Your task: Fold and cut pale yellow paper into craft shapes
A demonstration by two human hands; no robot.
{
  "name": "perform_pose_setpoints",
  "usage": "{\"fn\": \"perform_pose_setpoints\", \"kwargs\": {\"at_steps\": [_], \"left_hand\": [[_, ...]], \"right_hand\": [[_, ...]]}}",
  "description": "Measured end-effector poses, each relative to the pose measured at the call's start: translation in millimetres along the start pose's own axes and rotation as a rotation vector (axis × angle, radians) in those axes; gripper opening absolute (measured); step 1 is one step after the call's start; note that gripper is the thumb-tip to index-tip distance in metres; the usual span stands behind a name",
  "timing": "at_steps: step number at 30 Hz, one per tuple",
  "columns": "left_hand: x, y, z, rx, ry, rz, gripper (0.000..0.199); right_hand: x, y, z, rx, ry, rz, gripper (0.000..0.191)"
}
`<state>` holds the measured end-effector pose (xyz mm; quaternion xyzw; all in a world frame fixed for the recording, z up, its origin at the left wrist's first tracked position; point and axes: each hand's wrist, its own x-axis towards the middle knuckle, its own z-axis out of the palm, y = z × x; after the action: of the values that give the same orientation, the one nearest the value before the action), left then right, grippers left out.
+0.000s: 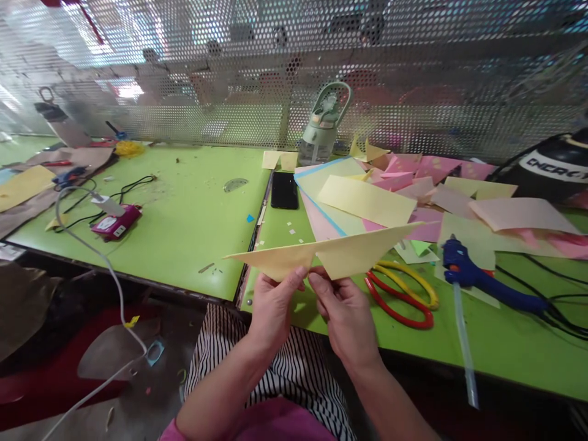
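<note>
A folded piece of yellow paper with a notch at its lower middle is held up over the table's front edge. My left hand is closed on it left of the notch, thumb on the near side. On the other side of the notch my right hand pinches the same piece, its fingers partly hidden behind it. Close to my right hand lie scissors with red and yellow handles, their blades hidden. Farther right rests a blue glue gun with a clear glue stick sticking out.
Pink and yellow paper sheets pile up at the right. Beyond my hands are a black phone and a green-topped bottle. A purple power adapter with cables sits on the left tabletop. A perforated metal screen stands behind.
</note>
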<state>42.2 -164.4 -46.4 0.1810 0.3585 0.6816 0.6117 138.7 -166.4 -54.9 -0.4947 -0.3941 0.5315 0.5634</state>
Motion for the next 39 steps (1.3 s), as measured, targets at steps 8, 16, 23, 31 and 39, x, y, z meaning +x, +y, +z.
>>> {"fn": "perform_pose_setpoints", "kwargs": {"at_steps": [8,16,23,31,39], "left_hand": [[-1,-3,-5.7,-0.049,-0.086,-0.106,0.031],[-58,95,-63.5,0.741,-0.992,-0.254,0.022],[-10,99,-34.8,0.824,-0.502,-0.058,0.034],[5,48,-25.7,0.392,-0.387,-0.145,0.027],[2,43,-23.7,0.35,-0.364,-0.135,0.025]], "right_hand": [[7,0,-3,-0.021,-0.026,0.003,0.032],[8,-54,-32,-0.403,-0.235,0.017,0.032],[7,-68,-33,-0.722,-0.518,-0.047,0.026],[1,-63,-27,-0.761,-0.384,-0.219,0.024],[1,-52,-26,-0.732,-0.3,-0.261,0.024]]}}
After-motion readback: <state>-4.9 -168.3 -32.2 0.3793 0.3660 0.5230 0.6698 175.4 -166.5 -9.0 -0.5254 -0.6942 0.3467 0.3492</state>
